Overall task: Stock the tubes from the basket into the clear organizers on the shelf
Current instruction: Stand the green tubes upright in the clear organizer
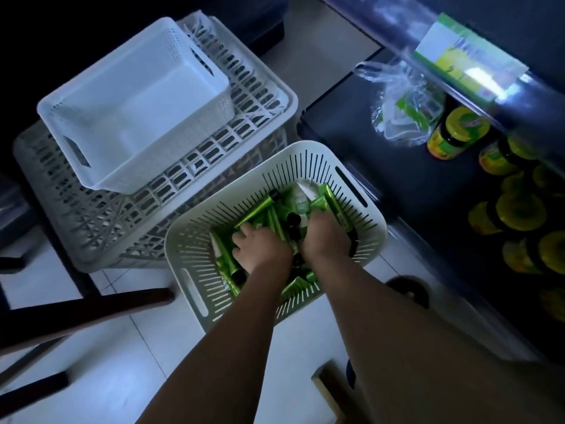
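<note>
The left hand (260, 250) and right hand (326, 237) curl around shiny green plastic tubes (256, 216) in the pale slotted plastic basket (305, 147); an overfull handful could slip when lifted.

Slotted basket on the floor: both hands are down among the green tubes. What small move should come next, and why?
Probably lift both handfuls straight up, clear of the slotted basket rim. The left hand and right hand have their fingers curled into the pile of green tubes, no tube is out of the basket yet, and the shelf to stock stands just to the right.
</note>
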Tool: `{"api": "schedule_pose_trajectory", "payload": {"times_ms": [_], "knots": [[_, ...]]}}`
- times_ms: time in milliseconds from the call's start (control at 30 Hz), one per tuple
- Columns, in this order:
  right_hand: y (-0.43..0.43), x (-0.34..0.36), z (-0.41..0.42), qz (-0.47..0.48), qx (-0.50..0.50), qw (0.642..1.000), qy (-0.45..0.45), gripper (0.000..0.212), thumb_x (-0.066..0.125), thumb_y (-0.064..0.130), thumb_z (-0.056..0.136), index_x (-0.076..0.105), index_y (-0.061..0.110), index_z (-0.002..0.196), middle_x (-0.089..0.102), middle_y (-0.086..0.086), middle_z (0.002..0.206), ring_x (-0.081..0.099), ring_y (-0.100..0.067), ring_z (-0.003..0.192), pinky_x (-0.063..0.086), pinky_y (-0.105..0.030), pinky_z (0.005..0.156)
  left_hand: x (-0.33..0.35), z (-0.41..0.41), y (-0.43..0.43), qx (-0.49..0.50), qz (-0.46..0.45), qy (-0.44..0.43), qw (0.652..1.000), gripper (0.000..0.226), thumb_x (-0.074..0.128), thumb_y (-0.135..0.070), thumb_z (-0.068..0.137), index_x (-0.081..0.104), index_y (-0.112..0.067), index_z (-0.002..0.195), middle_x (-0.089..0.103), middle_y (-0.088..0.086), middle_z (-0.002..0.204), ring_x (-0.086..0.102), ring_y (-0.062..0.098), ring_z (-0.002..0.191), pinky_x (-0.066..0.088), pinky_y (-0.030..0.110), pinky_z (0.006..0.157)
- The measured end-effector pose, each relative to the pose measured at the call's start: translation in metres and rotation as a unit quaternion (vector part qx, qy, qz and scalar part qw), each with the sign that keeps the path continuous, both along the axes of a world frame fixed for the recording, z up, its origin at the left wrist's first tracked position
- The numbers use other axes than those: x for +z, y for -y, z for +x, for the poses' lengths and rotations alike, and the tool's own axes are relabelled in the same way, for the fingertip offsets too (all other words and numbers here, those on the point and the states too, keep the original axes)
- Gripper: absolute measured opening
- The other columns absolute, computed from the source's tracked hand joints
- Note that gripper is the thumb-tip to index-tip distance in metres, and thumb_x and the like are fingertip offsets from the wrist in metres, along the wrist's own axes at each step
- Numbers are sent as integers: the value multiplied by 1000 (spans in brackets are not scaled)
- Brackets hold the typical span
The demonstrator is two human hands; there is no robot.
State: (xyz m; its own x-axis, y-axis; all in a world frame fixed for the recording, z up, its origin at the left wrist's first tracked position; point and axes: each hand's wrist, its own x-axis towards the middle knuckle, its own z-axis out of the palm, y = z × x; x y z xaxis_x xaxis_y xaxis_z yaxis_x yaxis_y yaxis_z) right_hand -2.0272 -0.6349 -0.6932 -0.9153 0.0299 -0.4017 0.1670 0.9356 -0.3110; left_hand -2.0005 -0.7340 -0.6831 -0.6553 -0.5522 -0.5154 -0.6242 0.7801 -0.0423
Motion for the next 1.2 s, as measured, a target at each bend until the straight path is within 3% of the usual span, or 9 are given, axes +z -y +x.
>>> {"api": "schedule_pose_trajectory", "payload": {"times_ms": [100, 233, 367, 533, 733, 833, 967, 1067, 1200], "knots": [[4, 3, 1, -66, -76, 995, 17, 19, 73, 12, 87, 60, 13, 102, 63, -7, 101, 64, -28, 92, 43, -31, 67, 1, -1, 17, 125, 104, -74, 984, 32, 59, -23, 79, 72, -16, 107, 59, 11, 126, 52, 35, 118, 50, 44, 97], [2, 15, -3, -206, -248, 944, 74, 14, 58, -2, 92, 64, 4, 103, 64, -8, 94, 61, -24, 85, 44, -28, 65, 18, 2, 35, 218, 280, -173, 919, 7, 73, -19, 82, 72, -13, 78, 69, 5, 70, 67, 22, 66, 50, 26, 57], [-14, 43, -23, -339, -350, 868, 93, 5, 63, 7, 95, 69, 7, 96, 63, -5, 76, 65, -21, 66, 49, -19, 50, 37, 8, 40, 273, 392, -217, 851, 4, 78, -15, 86, 77, -11, 87, 73, 10, 75, 67, 17, 64, 58, 33, 62], [-41, 97, -53, -554, -348, 745, 126, 10, 70, 8, 94, 65, 16, 96, 67, -17, 117, 64, -32, 110, 56, -39, 87, 65, 13, 31, 261, 492, -248, 793, 23, 74, -18, 91, 70, 4, 97, 66, 10, 81, 65, 18, 72, 52, 27, 59], [-77, 176, -63, -610, -329, 719, 52, 21, 77, 10, 89, 65, 11, 106, 75, -12, 107, 71, -27, 103, 59, -44, 90, 130, -1, -1, 192, 616, -270, 715, 21, 72, -17, 93, 69, 1, 103, 73, 26, 99, 70, 37, 82, 53, 42, 73], [-84, 204, -52, -623, -334, 707, -10, 30, 81, 11, 85, 68, 4, 111, 75, -13, 111, 71, -28, 105, 60, -38, 88, 162, -4, -18, 165, 634, -296, 695, 22, 70, -15, 94, 67, 5, 103, 71, 31, 104, 68, 32, 78, 53, 36, 68], [-84, 238, -12, -584, -233, 775, -62, 12, 74, 2, 87, 70, 2, 98, 74, -9, 90, 72, -23, 89, 61, -37, 85, 202, -1, -39, 127, 654, -337, 665, 22, 71, -16, 93, 70, 6, 97, 66, 40, 103, 63, 36, 78, 50, 37, 69], [-104, 276, 14, -585, -203, 776, -119, 10, 70, 3, 90, 70, 5, 100, 73, -8, 90, 69, -19, 87, 58, -45, 91, 236, 2, -59, 92, 691, -338, 632, 24, 68, -15, 95, 70, 7, 103, 68, 37, 103, 63, 39, 86, 50, 50, 85], [-164, 327, 41, -568, -199, 777, -184, 21, 75, 14, 86, 68, -1, 98, 68, -12, 89, 67, -24, 89, 54, -54, 99, 282, 5, -103, 23, 720, -334, 607, 33, 68, -18, 94, 66, 13, 107, 67, 28, 93, 63, 32, 78, 53, 37, 70]]}}
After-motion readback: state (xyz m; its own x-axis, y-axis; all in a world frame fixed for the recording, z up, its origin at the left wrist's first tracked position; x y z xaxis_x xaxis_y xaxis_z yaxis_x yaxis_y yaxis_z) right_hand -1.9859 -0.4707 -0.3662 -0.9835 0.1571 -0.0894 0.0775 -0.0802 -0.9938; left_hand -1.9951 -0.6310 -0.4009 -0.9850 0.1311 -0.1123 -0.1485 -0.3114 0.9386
